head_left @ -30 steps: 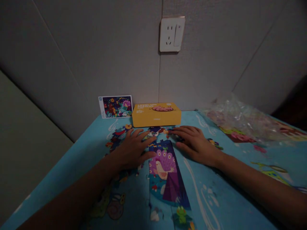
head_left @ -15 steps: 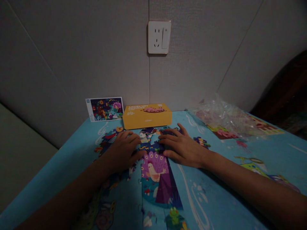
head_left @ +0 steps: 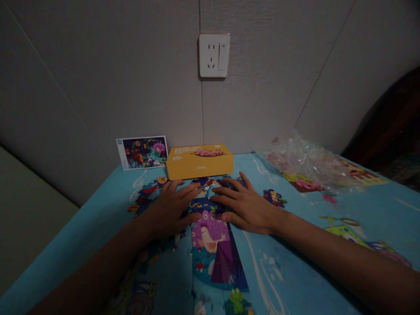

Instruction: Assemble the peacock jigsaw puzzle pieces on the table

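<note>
A joined strip of jigsaw puzzle (head_left: 211, 245) with a pink peacock-like bird lies on the blue tablecloth (head_left: 275, 262). My left hand (head_left: 173, 205) rests palm down with fingers spread, reaching over the strip's upper left edge. Opposite it, my right hand (head_left: 246, 203) lies flat, its fingertips on the upper right part of the strip. Both thumbs point inward near the bird's tail. Further puzzle pieces (head_left: 149, 190) lie beside and partly under my left hand. Just past my right hand sits a small joined cluster of pieces (head_left: 274, 197). My palms hide some of the puzzle.
A yellow puzzle box (head_left: 200, 164) stands against the wall beyond my hands. Left of it leans a picture card (head_left: 144, 152). Clear plastic wrapping (head_left: 311, 162) covers printed sheets at the right rear. A socket plate (head_left: 214, 56) is on the wall.
The view has tilted slightly. My left fingers have stretched out further to the right, and my right fingertips have shifted a little left over the puzzle.
</note>
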A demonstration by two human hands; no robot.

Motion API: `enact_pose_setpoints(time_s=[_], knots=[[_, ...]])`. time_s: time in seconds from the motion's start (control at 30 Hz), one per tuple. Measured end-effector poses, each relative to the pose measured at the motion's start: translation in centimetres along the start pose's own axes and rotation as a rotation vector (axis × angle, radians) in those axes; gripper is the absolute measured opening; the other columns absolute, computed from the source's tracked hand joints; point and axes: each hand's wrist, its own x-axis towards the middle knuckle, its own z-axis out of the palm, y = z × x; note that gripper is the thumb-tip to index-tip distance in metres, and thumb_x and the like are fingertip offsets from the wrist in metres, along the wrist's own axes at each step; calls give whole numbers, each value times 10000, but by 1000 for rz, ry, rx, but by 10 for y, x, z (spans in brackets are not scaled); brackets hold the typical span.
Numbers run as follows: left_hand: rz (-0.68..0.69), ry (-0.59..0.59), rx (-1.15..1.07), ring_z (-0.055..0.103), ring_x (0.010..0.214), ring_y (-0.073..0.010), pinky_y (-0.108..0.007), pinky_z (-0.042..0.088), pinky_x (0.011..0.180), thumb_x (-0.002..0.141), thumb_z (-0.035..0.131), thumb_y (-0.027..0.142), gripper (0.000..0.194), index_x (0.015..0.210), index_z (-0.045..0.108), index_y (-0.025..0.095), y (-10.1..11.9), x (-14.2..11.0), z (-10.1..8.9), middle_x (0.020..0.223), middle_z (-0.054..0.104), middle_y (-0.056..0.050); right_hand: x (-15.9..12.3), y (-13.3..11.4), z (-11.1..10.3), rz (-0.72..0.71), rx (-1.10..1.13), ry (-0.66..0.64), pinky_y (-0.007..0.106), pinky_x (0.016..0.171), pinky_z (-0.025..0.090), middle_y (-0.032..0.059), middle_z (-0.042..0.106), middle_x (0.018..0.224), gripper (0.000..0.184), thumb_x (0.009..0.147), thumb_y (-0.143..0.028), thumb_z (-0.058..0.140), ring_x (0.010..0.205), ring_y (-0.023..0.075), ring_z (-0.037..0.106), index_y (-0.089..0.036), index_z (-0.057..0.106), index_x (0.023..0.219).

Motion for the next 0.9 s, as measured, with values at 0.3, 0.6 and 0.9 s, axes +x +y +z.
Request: enact_pose_setpoints(time_s=[0.3, 0.6, 0.9], knots=[[-71, 69, 87, 436, 1246, -375, -620, 317, 1067, 959, 431, 627, 609, 1407, 529, 225, 1, -3, -2, 1412, 534, -129, -4, 2, -1, 64, -146, 100, 718, 1129, 89, 113, 649, 1171, 551, 1010, -603, 323, 1251, 352, 474, -243, 608, 1315], [-79, 65, 77, 441, 1205, -357, -578, 370, 1041, 970, 413, 619, 618, 1391, 537, 184, 2, -4, -3, 1292, 570, -147, -5, 7, 6, 107, -68, 84, 730, 1125, 120, 104, 558, 1405, 482, 1023, -555, 354, 1361, 369, 388, -231, 577, 1301], [-29, 74, 58, 426, 1258, -352, -579, 359, 1070, 990, 444, 528, 522, 1392, 548, 213, 0, -6, 1, 1373, 526, -149, -2, 9, 5, 191, -60, 109, 678, 1133, 172, 121, 632, 1138, 345, 927, -370, 598, 1149, 323, 532, -184, 615, 1217]])
